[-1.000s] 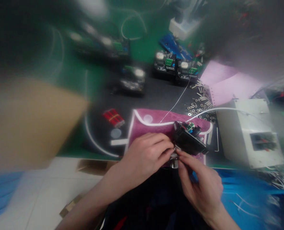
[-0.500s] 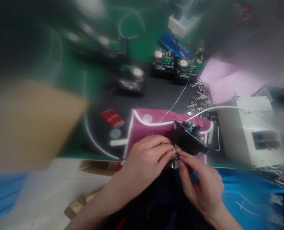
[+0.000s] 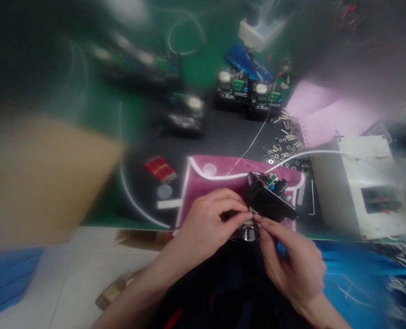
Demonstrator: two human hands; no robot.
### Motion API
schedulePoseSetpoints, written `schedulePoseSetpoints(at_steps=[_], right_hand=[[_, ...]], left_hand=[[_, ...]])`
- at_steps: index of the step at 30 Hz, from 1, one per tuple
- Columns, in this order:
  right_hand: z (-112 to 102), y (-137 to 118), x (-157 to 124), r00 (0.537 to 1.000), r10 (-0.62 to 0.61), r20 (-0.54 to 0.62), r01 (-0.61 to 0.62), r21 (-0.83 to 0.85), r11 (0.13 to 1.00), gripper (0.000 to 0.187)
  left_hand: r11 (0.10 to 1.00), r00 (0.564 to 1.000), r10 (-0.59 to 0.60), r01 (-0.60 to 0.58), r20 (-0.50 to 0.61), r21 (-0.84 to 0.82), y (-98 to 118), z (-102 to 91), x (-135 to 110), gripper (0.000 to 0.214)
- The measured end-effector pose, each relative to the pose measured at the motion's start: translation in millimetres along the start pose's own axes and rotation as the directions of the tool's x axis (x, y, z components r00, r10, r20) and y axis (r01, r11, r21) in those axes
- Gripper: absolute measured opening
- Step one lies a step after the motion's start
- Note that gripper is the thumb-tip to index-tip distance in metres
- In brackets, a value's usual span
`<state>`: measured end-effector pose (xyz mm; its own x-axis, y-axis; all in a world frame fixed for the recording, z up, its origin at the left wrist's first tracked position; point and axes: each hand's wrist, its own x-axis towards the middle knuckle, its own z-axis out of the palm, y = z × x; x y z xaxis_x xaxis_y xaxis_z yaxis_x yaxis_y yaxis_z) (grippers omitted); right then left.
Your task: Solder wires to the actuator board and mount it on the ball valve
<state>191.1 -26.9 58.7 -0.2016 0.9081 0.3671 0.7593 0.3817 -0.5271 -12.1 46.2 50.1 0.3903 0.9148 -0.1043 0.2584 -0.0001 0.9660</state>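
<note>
My left hand (image 3: 208,224) and my right hand (image 3: 292,260) meet fingertip to fingertip at the near-left corner of a black electronic module (image 3: 269,201) with green and blue parts on top. The module rests tilted on a magenta cloth (image 3: 209,185). Both hands pinch something tiny at that corner; I cannot make out what it is. A shiny metal cylinder (image 3: 249,232) sits just below the fingertips, at the table's front edge.
A white box (image 3: 356,187) stands to the right, with a white tube (image 3: 305,155) running to it. Several small metal screws and spacers (image 3: 285,141) lie behind the cloth. More black modules (image 3: 247,91) sit at the back. A red part (image 3: 160,168) and cardboard (image 3: 41,178) lie left.
The hands stay at the module's corner; my right hand has dropped slightly and the metal cylinder shows more clearly. The view has shifted a little.
</note>
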Motion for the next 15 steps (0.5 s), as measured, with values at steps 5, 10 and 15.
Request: schedulePoseSetpoints(at_steps=[5,10,15], right_hand=[[0.3,1.6,-1.6,1.0,0.009,-0.006,-0.009,0.009,1.0,0.027],[1.9,0.9,0.2,1.0,0.002,-0.015,-0.002,-0.002,1.0,0.027],[1.4,-0.1,1.6,1.0,-0.011,-0.015,0.011,-0.014,1.0,0.025]], left_hand=[[0.999,0.998,-0.04,0.039,0.05,0.027,4.5,-3.4,1.9,0.009],[0.993,0.999,-0.032,0.027,0.043,0.111,6.9,-3.4,-1.1,0.01],[0.986,0.999,0.009,-0.016,0.041,0.168,11.0,-2.3,-2.8,0.014]])
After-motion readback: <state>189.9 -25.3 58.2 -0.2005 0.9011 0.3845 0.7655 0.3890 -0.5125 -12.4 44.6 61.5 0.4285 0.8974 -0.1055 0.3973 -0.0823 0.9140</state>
